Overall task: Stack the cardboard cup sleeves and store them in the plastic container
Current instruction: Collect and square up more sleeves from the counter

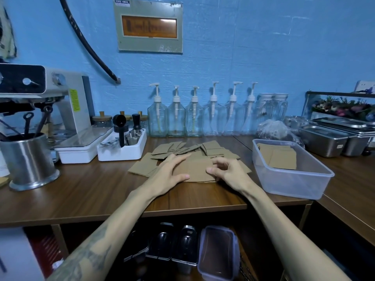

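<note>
Several flat brown cardboard cup sleeves [211,148] lie scattered on the wooden counter [85,195]. In front of them sits a small squared pile of sleeves [197,171]. My left hand [172,175] rests flat on the pile's left side with straight fingers. My right hand [225,172] holds the pile's right edge, thumb on top and fingers curled at the far side. A clear plastic container [294,179] stands to the right, with a stack of sleeves [280,158] lying inside it.
A white tray of coffee tools [121,147] and a steel utensil cup [28,161] stand at the left by an espresso machine [48,94]. Pump bottles [194,118] line the wall. Steel pans [332,138] sit at the right. Lidded boxes [217,254] lie under the counter.
</note>
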`<control>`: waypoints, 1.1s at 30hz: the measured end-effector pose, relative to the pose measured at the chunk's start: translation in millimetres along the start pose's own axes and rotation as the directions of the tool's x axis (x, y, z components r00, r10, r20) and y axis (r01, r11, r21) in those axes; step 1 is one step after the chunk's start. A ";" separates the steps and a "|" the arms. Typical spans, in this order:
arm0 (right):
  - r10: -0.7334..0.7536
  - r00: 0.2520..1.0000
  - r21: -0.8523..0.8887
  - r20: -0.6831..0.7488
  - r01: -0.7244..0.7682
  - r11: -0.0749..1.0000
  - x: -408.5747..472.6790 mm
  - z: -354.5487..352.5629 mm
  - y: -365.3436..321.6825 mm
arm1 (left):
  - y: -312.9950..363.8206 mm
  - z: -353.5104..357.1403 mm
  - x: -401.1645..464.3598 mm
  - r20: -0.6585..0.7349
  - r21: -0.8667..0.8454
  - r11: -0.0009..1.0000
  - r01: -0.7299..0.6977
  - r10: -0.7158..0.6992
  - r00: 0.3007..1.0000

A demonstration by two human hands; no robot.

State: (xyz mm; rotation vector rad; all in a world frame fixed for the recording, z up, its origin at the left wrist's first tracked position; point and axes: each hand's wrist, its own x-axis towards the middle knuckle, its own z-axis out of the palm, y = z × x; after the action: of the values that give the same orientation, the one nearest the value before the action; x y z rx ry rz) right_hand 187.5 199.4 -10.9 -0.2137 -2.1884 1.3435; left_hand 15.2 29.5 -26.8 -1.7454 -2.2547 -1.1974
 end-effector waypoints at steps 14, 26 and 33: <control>0.111 0.981 0.053 -0.160 -0.103 0.993 5.5 -3.6 10.3 | -7.0 -47.5 -38.2 -0.239 -0.232 0.960 0.154 -0.210 0.948; 0.182 0.962 -0.692 -0.203 -0.272 0.669 14.5 21.3 7.5 | -19.7 -52.1 -48.4 -0.221 -0.063 0.977 0.201 -0.210 0.952; 0.175 0.962 -0.555 -0.207 -0.263 0.789 17.6 20.8 8.4 | -26.7 -51.9 -47.6 -0.202 -0.035 0.976 0.215 -0.218 0.955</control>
State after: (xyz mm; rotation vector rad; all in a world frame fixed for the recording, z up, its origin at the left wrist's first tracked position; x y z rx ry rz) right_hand 160.4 194.6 -18.7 -0.7956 -2.4404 0.6883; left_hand -10.9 -41.2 -27.3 -1.3324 -2.3626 -1.3622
